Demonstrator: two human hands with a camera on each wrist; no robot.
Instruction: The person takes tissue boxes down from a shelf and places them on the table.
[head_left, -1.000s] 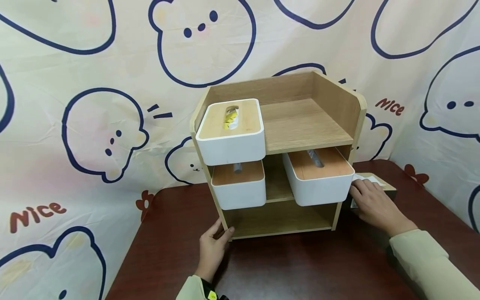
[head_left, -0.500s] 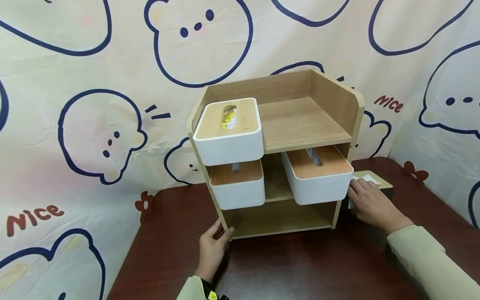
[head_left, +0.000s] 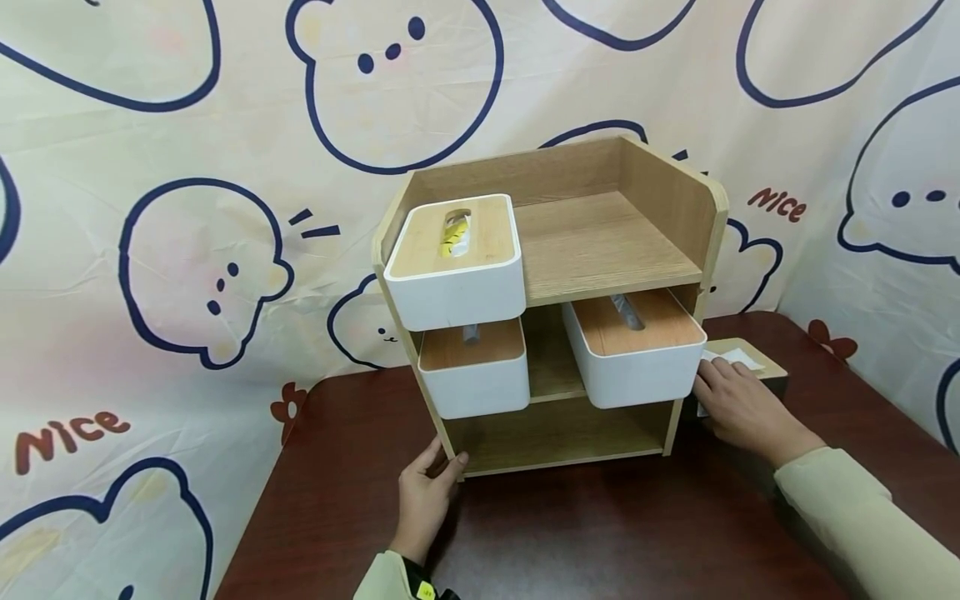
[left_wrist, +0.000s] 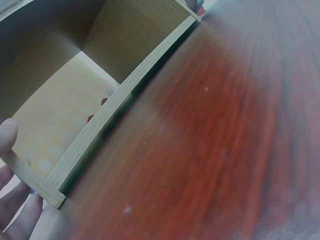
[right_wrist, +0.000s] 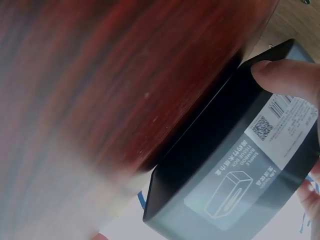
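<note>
Wooden shelf point(head_left: 600, 242), standing on a glossy red-brown table point(head_left: 570, 533): in the head view, your left hand point(head_left: 424, 500) pinches its lower left side while your right hand point(head_left: 746, 412) clasps a dark box point(head_left: 765, 365) just beside it. Three white boxes point(head_left: 453, 293) point(head_left: 476, 389) point(head_left: 647, 377) are already placed, one on top, two mid-level, jutting past the front; the work looks well along, with the dark box off the shelf. Rounded walls carry flat wood-look lids point(head_left: 487, 233) with slots (yellow shows through the topmost).

The left wrist view shows your grip straddling a pale, grained board point(left_wrist: 35, 182).

In the right wrist view, the smooth dark box bears a printed label point(right_wrist: 282, 130); whether it is lifted, I cannot tell.
</note>
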